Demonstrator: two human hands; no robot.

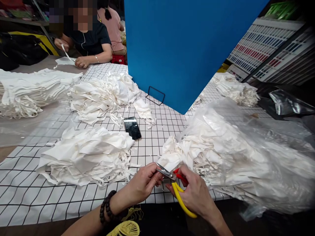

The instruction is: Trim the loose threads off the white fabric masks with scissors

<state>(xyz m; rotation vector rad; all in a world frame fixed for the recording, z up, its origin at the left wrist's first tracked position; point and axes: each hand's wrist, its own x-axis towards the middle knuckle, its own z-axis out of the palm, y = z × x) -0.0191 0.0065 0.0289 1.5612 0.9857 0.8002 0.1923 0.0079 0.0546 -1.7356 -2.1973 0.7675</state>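
Note:
My right hand (pixel 194 190) is closed around the handles of a pair of scissors (pixel 180 196), one handle red and the other yellow. Its blades are slightly apart and point left, at the fingertips of my left hand (pixel 145 182). Those fingers are pinched together on a small bit of white cloth (pixel 162 169) beside the blades; most of it is hidden by the fingers. Just beyond both hands lies a heap of white cloth pieces (pixel 204 147) with thin straps, spilling from a clear plastic bag (pixel 270 164).
Another white cloth pile (pixel 86 154) lies left, with more piles (pixel 103 91) behind. A phone (pixel 133 127) rests on the checked tablecloth (pixel 157 121). A large blue board (pixel 177 49) rises at the back. Across the table, a person (pixel 91 44) handles white cloth.

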